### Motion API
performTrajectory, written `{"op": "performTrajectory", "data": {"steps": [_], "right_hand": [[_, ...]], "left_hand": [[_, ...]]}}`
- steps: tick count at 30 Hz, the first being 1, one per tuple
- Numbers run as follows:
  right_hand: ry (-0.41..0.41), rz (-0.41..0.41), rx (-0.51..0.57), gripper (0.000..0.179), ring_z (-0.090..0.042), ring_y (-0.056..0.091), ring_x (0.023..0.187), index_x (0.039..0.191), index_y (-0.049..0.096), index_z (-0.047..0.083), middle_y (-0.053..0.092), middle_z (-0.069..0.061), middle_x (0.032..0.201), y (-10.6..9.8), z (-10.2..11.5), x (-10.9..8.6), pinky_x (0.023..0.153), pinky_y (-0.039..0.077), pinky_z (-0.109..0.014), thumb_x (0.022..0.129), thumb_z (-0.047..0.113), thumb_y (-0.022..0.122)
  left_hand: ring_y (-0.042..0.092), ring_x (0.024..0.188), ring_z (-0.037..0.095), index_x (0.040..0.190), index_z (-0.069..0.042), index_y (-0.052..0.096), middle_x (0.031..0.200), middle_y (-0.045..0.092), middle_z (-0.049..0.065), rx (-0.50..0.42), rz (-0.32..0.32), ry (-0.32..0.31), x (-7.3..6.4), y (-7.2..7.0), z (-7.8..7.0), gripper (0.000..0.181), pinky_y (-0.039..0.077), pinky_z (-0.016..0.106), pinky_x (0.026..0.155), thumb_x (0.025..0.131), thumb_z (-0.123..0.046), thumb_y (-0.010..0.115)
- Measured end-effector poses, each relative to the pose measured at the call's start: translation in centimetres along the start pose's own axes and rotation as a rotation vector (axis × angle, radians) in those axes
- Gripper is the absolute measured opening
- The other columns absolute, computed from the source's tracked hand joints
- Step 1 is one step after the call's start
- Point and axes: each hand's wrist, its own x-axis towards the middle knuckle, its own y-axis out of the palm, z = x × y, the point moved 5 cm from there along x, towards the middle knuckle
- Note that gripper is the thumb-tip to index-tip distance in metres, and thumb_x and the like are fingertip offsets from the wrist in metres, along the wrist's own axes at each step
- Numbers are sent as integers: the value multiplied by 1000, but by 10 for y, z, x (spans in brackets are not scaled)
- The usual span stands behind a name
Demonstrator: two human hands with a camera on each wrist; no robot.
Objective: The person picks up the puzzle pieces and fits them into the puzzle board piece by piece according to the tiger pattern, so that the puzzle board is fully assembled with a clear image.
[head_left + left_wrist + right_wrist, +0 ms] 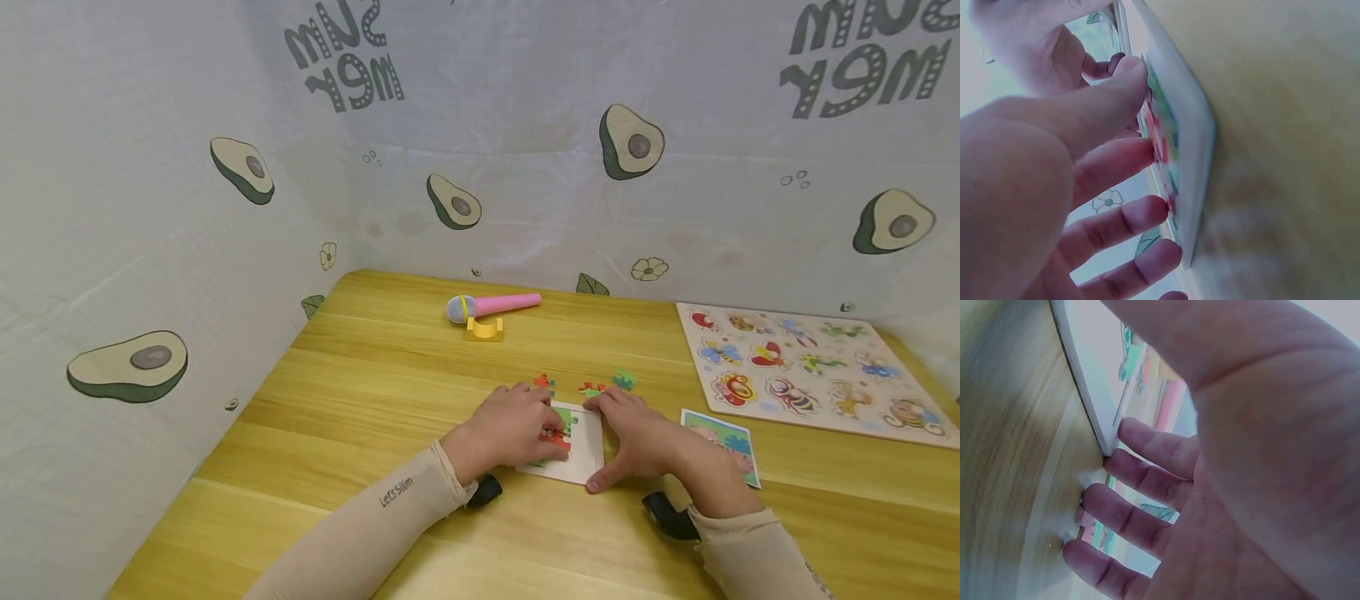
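A small white puzzle tray [587,446] lies on the table, its left part filled with colourful jigsaw pieces [564,421]. My left hand [510,429] rests over those pieces; in the left wrist view its thumb and fairly straight fingertips touch them. No separate piece shows between these fingers. My right hand [645,437] holds the tray at its right side, thumb at the near edge and index finger at the far corner. Its other fingers extend past that corner in the right wrist view. Loose jigsaw pieces, one red [543,382] and one green and blue [622,380], lie just beyond the tray.
A picture card [738,446] lies right of the right hand, partly behind the wrist. Farther right is a wooden insect puzzle board [750,350]. A pink toy microphone [506,305] and a yellow stand [485,330] are at the back, before an avocado-print curtain [540,225].
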Motion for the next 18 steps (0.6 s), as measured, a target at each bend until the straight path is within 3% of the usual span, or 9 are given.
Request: {"op": "performTrajectory", "data": {"steps": [7, 12, 18], "right_hand": [[7, 2, 4, 108, -45, 40, 128, 136, 49, -1, 47, -16, 132, 1, 0, -1, 105, 33, -64, 58, 61, 91], [9, 5, 2, 108, -45, 40, 129, 137, 48, 0, 46, -17, 133, 1, -1, 0, 105, 33, -64, 59, 61, 91], [13, 14, -4, 109, -46, 39, 129, 138, 48, 0, 46, -18, 134, 1, -2, 0, 104, 32, -65, 59, 61, 91]], "left_hand": [[47, 82, 11, 119, -32, 77, 94, 54, -11, -142, 4, 11, 0, -1, 8, 37, 40, 25, 68, 89, -54, 72], [49, 73, 8, 115, -30, 79, 85, 54, -12, -193, -13, -7, 2, -2, 14, 35, 40, 22, 63, 87, -50, 77], [52, 76, 3, 108, -26, 82, 92, 60, -15, -272, 15, -79, 3, -2, 25, 37, 44, 20, 66, 81, -51, 82]]}}
